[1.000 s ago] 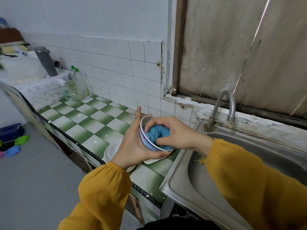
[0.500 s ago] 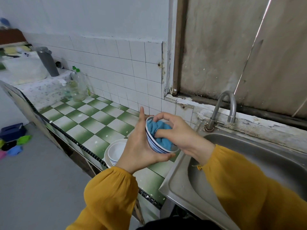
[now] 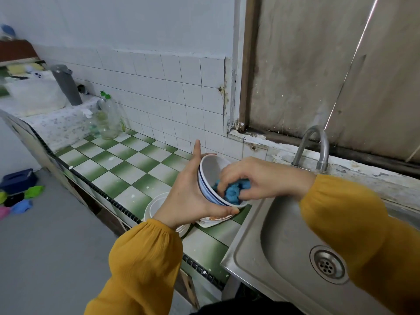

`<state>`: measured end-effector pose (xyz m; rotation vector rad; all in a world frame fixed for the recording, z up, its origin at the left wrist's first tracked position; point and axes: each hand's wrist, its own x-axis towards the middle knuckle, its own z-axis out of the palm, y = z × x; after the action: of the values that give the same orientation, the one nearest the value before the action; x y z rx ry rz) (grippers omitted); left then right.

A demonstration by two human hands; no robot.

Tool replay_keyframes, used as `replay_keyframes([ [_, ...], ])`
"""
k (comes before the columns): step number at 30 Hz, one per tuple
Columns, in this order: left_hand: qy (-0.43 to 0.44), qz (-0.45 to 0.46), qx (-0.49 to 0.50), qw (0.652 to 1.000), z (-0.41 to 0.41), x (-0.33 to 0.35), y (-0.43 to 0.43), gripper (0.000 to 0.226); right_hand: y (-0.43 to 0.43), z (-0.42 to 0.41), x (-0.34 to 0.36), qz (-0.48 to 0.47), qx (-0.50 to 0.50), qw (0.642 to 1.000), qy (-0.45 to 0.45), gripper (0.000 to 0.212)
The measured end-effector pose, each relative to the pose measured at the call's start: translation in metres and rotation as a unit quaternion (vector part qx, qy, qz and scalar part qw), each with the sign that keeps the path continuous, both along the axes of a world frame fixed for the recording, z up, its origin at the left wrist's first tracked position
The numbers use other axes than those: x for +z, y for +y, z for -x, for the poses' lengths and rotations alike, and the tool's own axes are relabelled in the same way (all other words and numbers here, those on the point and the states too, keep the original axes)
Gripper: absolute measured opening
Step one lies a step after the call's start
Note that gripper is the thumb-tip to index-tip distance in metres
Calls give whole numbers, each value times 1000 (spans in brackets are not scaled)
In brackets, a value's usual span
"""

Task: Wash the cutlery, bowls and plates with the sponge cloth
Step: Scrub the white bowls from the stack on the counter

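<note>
Left hand (image 3: 188, 194) grips the blue-rimmed white bowl (image 3: 210, 170) from outside: palm on the wall, thumb hooked along the lower rim, index finger straight up past the top edge. Bowl is tilted on its side, mouth facing right, held in the air over the tiled counter (image 3: 127, 160) just beside the sink (image 3: 245, 244), above a soiled plate (image 3: 213, 220). Right hand (image 3: 261, 178), fingers curled, pinches the bunched blue sponge cloth (image 3: 231, 194) against the bowl's inner wall.
</note>
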<state>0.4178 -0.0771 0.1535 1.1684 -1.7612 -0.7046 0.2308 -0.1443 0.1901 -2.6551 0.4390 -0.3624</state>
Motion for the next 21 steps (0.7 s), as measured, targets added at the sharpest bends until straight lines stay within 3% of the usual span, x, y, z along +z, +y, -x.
replay_keyframes([
  [1,11,-15,-9,1000,1,-2,-1,149,-5,-2,-3,125,21,992,4,33],
  [3,24,-39,-33,998,2,-3,-3,148,-11,-5,-8,332,56,942,-17,22],
  [5,25,-42,-51,998,2,-4,-4,148,-11,-6,-11,417,95,902,-55,20],
  [6,22,-41,-53,998,3,-4,-3,148,-10,-7,-12,417,105,900,-68,19],
  [9,29,-31,-37,998,3,-7,2,145,-4,-9,-13,330,54,942,-21,26],
  [11,45,-19,-18,999,1,-11,4,141,4,-9,-6,199,-10,979,48,43],
  [13,53,-11,-7,999,2,-14,5,137,13,-9,2,60,-54,993,85,46],
  [15,65,-18,-11,998,4,-16,5,142,16,-9,9,-80,-68,993,53,40],
  [18,93,-37,-16,995,6,-19,6,143,13,-3,13,-273,-16,962,4,36],
  [21,112,-67,-25,991,5,-20,7,151,10,9,13,-324,15,944,60,55],
])
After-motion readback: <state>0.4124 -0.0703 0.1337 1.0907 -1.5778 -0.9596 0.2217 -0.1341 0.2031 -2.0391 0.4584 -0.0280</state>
